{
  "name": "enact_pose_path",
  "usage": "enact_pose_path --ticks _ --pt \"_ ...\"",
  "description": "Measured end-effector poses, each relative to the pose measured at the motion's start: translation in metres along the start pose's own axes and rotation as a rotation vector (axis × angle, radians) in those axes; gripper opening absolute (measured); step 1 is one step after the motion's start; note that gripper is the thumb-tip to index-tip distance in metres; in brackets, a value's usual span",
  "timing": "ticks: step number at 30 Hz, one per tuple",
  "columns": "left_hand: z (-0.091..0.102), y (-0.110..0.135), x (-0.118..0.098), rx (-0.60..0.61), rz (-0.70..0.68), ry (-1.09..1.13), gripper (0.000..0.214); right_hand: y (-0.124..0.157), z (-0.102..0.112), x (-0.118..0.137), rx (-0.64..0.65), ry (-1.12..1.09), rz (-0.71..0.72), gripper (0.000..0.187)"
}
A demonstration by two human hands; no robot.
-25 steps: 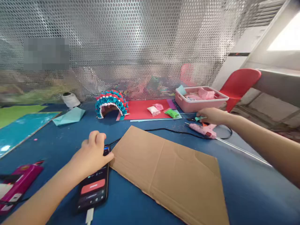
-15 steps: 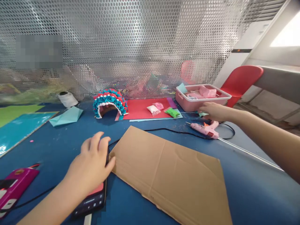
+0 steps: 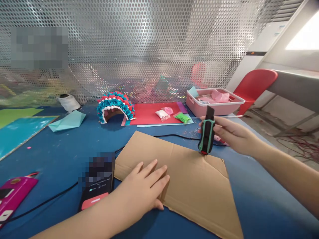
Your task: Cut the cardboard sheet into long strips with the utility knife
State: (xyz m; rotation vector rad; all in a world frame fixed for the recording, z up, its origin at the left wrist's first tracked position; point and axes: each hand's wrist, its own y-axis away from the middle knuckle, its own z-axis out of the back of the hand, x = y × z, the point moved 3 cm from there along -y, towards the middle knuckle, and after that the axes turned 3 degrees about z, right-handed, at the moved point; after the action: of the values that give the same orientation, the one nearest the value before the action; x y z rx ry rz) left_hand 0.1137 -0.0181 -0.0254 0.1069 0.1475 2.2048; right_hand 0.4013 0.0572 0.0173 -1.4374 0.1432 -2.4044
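A flat sheet of brown cardboard [image 3: 194, 186] lies on the blue table. My left hand [image 3: 147, 186] rests on its left part, fingers spread. Above the far right edge of the cardboard, my right hand [image 3: 229, 132] grips a black and teal utility knife [image 3: 206, 136], held upright with its dark end up. Part of the pink glue gun [image 3: 220, 139] shows behind my right hand; the rest is hidden. Left of the cardboard, a phone [image 3: 98, 186] lies partly under my left forearm.
A pink basket [image 3: 214, 108] stands at the back right. Small bags, one with green material [image 3: 182, 117], lie on red paper [image 3: 144, 113]. A blue and red decorated arch [image 3: 116, 104] stands left of them. A magenta device [image 3: 18, 196] with a black cable lies at left.
My left hand has moved right, from the phone onto the cardboard. My right hand has lifted the utility knife from beside the basket and brought it toward the cardboard.
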Motion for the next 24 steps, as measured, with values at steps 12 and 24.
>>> enact_pose_path --ticks 12,24 --pt "0.0 0.007 -0.001 -0.099 -0.025 0.013 0.051 -0.003 -0.045 -0.017 0.205 0.468 0.087 0.045" --pt "-0.002 0.01 0.002 -0.113 -0.016 0.063 0.052 -0.012 0.056 -0.067 0.313 0.721 0.043 0.029"
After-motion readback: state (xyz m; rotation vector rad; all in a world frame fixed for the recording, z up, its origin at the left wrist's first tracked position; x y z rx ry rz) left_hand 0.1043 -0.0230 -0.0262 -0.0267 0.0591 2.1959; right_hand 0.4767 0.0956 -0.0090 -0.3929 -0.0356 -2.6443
